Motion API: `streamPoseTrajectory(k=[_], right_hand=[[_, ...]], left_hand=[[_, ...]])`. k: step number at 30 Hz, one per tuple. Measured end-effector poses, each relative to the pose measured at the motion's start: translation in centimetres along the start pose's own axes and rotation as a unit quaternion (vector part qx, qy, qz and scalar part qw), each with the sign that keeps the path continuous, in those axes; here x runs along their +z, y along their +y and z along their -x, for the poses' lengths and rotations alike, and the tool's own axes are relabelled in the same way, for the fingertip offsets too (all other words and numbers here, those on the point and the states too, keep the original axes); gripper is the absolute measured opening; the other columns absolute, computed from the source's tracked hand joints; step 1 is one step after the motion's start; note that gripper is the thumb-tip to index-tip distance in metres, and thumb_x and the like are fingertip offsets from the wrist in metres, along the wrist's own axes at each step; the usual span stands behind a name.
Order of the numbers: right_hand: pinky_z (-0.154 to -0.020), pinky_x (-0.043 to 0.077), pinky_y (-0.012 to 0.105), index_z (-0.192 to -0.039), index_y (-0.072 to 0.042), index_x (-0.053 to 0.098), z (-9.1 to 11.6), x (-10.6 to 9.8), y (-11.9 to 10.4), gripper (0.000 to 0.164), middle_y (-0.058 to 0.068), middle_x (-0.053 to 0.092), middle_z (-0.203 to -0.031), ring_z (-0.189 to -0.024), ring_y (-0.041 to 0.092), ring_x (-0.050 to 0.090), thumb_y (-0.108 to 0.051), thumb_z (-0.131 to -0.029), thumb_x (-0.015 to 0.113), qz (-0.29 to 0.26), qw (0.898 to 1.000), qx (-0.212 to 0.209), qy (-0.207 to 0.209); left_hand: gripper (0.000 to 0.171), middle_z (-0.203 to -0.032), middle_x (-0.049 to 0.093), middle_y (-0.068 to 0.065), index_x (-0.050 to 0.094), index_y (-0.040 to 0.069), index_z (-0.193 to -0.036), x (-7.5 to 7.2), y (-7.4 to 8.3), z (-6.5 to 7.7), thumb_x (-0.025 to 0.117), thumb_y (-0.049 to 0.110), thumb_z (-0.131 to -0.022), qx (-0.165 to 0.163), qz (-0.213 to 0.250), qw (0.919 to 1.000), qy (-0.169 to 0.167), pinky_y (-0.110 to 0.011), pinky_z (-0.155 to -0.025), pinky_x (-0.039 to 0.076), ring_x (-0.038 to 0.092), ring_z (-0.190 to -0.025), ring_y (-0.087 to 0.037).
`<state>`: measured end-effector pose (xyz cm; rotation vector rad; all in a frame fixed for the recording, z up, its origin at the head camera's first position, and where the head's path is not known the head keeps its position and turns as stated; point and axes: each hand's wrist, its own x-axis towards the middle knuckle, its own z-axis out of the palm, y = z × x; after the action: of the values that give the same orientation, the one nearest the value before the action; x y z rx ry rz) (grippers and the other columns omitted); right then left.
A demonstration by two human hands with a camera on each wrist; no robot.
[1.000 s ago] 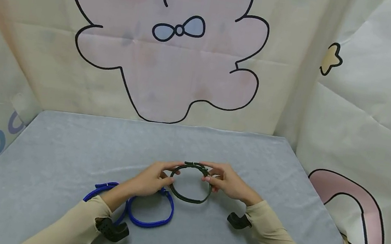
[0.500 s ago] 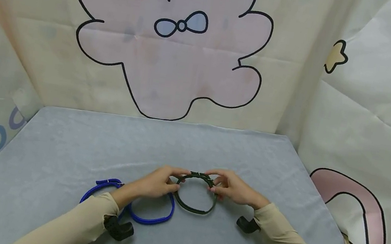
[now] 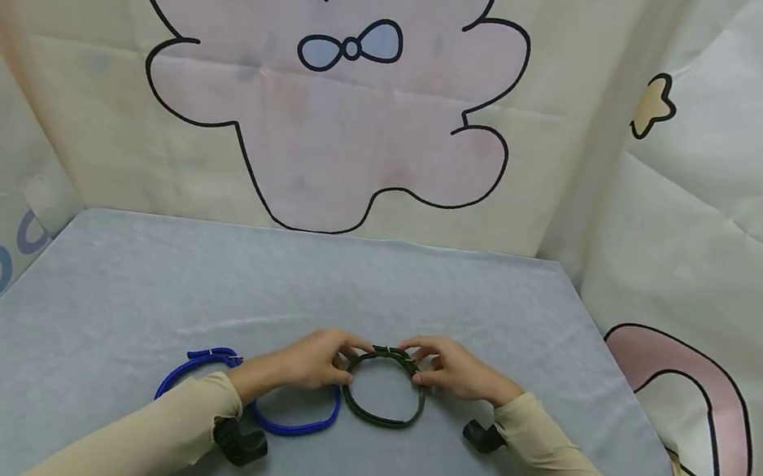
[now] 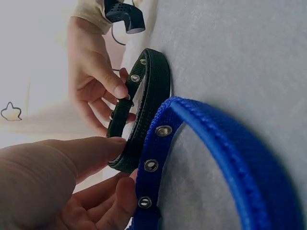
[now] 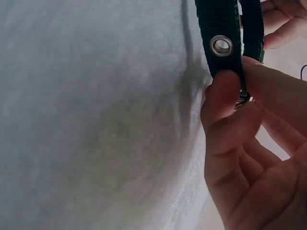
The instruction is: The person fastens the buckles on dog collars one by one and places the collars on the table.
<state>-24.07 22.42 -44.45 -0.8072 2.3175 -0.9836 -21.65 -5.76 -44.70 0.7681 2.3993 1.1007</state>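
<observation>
A dark green pet collar [image 3: 380, 420], closed into a ring with metal eyelets, stands on its edge at the grey cloth. My left hand [image 3: 319, 356] holds its left side, the thumb on the band in the left wrist view. On the right side, my right hand [image 3: 458, 369] pinches the band [image 5: 218, 24] between thumb and fingers near the buckle. Two blue collars lie left of it: one [image 3: 297, 431] beside the green collar and partly behind my left hand, the other [image 3: 196, 358] farther left, partly hidden by my left forearm.
A grey cloth [image 3: 489, 312] covers the table. Curtains with cartoon drawings hang behind and at both sides. Black wrist-worn devices [image 3: 240, 443] sit below both sleeves [image 3: 568, 472].
Both hands have brought the green collar toward me and slightly to the right, down to the cloth beside the nearer blue collar. The blue collars stay put.
</observation>
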Motion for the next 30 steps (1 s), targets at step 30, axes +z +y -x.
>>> streamPoseTrajectory(k=[30], right_hand=[[-0.07, 0.052, 0.028, -0.14, -0.015, 0.058, -2.6, 0.2, -4.4, 0.039, 0.009, 0.07, -0.117, -0.083, 0.02, 0.067, -0.031, -0.104, 0.058, 0.06, 0.988, -0.038, 0.14]], left_hand=[[0.027, -0.124, 0.072, -0.008, 0.069, 0.016, -0.127, -2.6, -0.3, 4.4, 0.058, 0.022, -0.104, 0.038, 0.036, 0.9871, 0.151, -0.031, -0.083, 0.054, 0.067, -0.106, -0.02]])
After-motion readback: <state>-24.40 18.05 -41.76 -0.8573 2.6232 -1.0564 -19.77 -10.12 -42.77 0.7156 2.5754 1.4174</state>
